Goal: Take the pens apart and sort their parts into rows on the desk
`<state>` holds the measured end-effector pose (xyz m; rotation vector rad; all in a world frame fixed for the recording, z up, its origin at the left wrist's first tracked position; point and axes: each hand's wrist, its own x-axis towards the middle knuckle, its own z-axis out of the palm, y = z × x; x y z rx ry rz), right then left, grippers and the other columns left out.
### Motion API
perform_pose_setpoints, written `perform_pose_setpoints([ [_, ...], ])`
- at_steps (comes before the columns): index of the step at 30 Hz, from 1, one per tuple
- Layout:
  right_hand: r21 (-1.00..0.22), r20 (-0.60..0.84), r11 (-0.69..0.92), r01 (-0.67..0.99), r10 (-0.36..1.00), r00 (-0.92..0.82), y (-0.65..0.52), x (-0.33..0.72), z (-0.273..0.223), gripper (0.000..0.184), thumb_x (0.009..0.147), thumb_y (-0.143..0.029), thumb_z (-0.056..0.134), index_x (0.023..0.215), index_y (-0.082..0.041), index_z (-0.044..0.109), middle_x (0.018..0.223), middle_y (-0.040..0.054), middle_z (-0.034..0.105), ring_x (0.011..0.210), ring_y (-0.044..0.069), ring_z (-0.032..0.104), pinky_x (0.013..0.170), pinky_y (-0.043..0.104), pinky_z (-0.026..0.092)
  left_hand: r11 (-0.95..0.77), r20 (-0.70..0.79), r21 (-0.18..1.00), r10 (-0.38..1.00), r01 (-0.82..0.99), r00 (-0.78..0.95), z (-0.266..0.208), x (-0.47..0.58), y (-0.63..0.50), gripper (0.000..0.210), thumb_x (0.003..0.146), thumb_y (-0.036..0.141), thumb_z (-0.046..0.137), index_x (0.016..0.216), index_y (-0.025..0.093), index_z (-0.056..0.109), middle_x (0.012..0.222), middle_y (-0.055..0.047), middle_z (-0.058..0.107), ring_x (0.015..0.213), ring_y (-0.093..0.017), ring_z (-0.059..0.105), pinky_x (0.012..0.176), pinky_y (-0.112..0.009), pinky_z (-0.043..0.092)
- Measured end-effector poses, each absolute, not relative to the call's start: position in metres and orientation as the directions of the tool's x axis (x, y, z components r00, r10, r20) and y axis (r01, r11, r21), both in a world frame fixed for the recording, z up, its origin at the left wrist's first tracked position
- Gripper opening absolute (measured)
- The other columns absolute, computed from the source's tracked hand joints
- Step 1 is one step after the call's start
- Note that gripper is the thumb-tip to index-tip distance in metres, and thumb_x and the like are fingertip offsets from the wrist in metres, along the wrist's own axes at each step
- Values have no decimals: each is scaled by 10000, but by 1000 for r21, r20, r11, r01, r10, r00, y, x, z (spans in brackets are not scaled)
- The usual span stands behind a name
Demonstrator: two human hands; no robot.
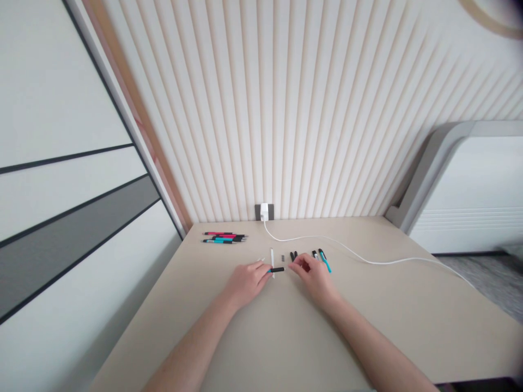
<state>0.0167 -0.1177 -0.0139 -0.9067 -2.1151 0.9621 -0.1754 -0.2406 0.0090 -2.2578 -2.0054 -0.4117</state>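
Observation:
My left hand is closed round a pen barrel, black toward the right with a bit of blue at the fingers. Just right of the barrel's tip, my right hand has thumb and fingertips pinched together; whatever is between them is too small to make out. Thin white sticks lie by the left fingertips, partly behind the barrel. A small grey piece rests between the hands. Black pen parts lie behind my right hand, which partly covers them. To its right are a blue pen part and a black-and-white one.
Several pink, blue and black pens lie piled at the back left of the table. A white charger sits in the wall socket, its cable running across the table's back to the right edge. A ribbed wall stands behind.

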Motion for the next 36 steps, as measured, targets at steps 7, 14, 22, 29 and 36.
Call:
perform_pose_setpoints([
  [7, -656, 370, 616, 435, 766, -526, -91, 38, -8, 315, 909, -454, 499, 777, -207, 645, 757, 56, 663, 679, 189, 551, 654, 305, 406, -139, 281, 142, 955, 980, 95, 7, -178, -240, 265, 994, 325, 388, 1091, 239, 619, 914, -26, 673, 810, -164, 663, 687, -242, 493],
  [14, -458, 406, 750, 477, 654, -638, -82, 37, -14, 227, 944, -278, 452, 917, -210, 667, 907, 77, 690, 893, 219, 592, 810, 329, 433, -142, 285, 143, 954, 980, 97, 6, -179, -239, 270, 991, 325, 390, 1085, 237, 627, 937, -30, 679, 811, -163, 664, 693, -246, 502],
  [22, -333, 439, 789, 515, 614, -657, -71, 34, -16, 213, 942, -212, 466, 938, -204, 679, 942, 80, 694, 913, 224, 585, 836, 341, 423, -132, 264, 144, 960, 981, 91, 5, -180, -239, 273, 994, 322, 382, 1080, 240, 627, 931, -27, 681, 837, -168, 668, 706, -252, 506],
  [29, -211, 424, 809, 549, 581, -695, -65, 33, -21, 268, 943, -155, 442, 1013, -230, 690, 1006, 73, 689, 957, 224, 568, 834, 341, 379, -147, 268, 146, 958, 978, 104, 4, -181, -238, 274, 995, 325, 379, 1096, 238, 619, 943, -31, 686, 862, -169, 668, 726, -253, 507],
  [36, -193, 413, 811, 552, 578, -704, -69, 31, -16, 228, 957, -182, 453, 1004, -206, 675, 976, 73, 709, 966, 225, 576, 842, 347, 343, -142, 261, 154, 960, 978, 99, 4, -180, -238, 271, 996, 331, 386, 1096, 240, 620, 958, -29, 685, 870, -170, 667, 726, -258, 501],
])
